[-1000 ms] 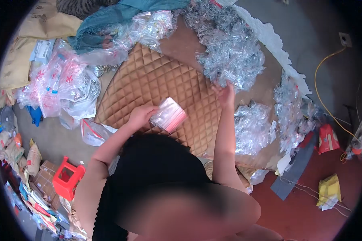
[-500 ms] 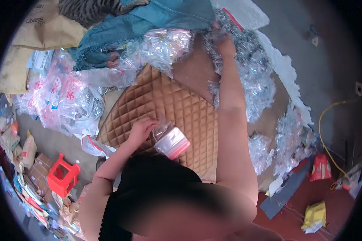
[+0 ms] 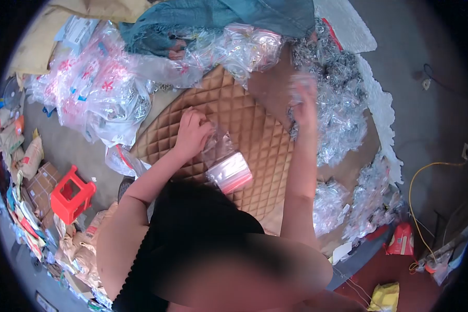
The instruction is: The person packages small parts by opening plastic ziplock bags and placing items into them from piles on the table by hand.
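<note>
My left hand (image 3: 193, 132) is closed on the edge of a clear plastic bag (image 3: 219, 144) over the brown quilted mat (image 3: 234, 117). Just below that lies a stack of clear zip bags (image 3: 230, 174) with a reddish strip along one side. My right hand (image 3: 306, 104), smeared by motion, is at the left side of a heap of small clear packets (image 3: 340, 119). Its fingers are closed round a shiny clear packet (image 3: 301, 83), whose contents are too blurred to make out.
Filled zip bags (image 3: 252, 47) lie at the mat's far edge beside blue-green cloth (image 3: 218, 18). A big clear sack with red marks (image 3: 101, 86) stands at left, near a red stool (image 3: 73, 195). Another person's hand (image 3: 177, 49) shows by the cloth.
My right hand has drawn back from the far packet heap, now with a clear packet. My left hand has moved up the mat, stretching the clear bag out. The view has shifted.
</note>
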Motion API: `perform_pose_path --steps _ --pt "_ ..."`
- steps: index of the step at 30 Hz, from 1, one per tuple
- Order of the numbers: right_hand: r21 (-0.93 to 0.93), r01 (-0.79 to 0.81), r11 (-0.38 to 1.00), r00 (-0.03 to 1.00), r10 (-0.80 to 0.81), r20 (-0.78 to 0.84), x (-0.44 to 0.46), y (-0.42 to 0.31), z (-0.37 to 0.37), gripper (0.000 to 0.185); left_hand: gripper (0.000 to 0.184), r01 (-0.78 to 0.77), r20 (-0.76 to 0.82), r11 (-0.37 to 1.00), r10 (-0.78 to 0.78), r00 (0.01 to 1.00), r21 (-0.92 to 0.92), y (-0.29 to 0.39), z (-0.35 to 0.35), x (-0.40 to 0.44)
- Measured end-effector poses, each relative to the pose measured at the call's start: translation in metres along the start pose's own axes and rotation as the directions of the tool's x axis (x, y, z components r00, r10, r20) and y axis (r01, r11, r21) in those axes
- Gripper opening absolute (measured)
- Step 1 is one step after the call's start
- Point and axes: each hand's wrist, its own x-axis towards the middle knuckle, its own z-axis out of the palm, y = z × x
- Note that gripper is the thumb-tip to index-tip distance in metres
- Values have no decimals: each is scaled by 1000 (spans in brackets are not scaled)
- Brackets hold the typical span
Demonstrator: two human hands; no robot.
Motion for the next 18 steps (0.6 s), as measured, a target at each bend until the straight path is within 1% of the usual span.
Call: perform_pose_path --steps 2,3,4,5,6,7,8,9,10,11,12,13,14,15,16,17,18 --pt "-290 90 953 988 -49 146 8 58 29 55 14 -80 16 997 80 997 -13 -9 -2 -6" --pt "-502 229 834 970 -153 188 7 71 50 65 14 -80 11 997 80 997 -8 -8 -7 -9" --pt "-674 352 650 936 -244 253 8 80 69 75 25 -82 2 997 82 997 7 -8 -11 -12" --pt "-669 361 649 932 -250 261 11 87 85 75 36 -84 -8 996 84 996 24 -8 -16 -13" --pt "-787 233 571 969 -207 137 14 95 96 71 36 -85 -14 996 86 996 29 -9 -17 -18" --pt "-874 89 477 984 -177 3 16 99 103 68 48 -22 23 998 23 999 -57 -9 -15 -24" --pt "-874 94 476 984 -181 7 16 98 103 68 60 45 66 989 -36 997 -141 -9 -15 -30" --pt "-868 100 486 969 -246 -27 18 100 97 64 60 41 60 989 -32 998 -141 -4 -26 -30" --pt "-862 107 496 948 -313 -63 19 100 91 59 64 278 334 953 -225 915 -119 4 -44 -26" --pt "-864 108 492 944 -323 -66 14 99 81 59 68 486 576 873 -379 724 -35 9 -54 -25" --pt "-812 105 574 949 -303 -92 4 97 66 54 68 477 580 878 -366 728 -45 4 -51 -32" --pt "-753 100 651 952 -282 -117 -7 95 49 49 66 411 475 910 -338 812 -55 -5 -44 -41" --pt "-758 94 645 948 -290 -130 -21 94 32 49 64 344 367 937 -300 881 -58 -13 -35 -48" --pt "-623 112 774 966 -233 -116 -39 94 13 45 51 356 325 927 -302 896 -121 -8 -40 -45" --pt "-463 120 878 979 -182 -91 -62 89 3 41 51 343 336 930 -284 898 -133 -11 -34 -45" --pt "-467 118 876 975 -191 -113 -86 83 -7 41 44 193 229 968 -153 961 -163 -19 -26 -46" --pt "-331 7 944 988 -59 -145 -116 68 -7 38 37 36 115 983 -15 993 -178 -21 -20 -46"
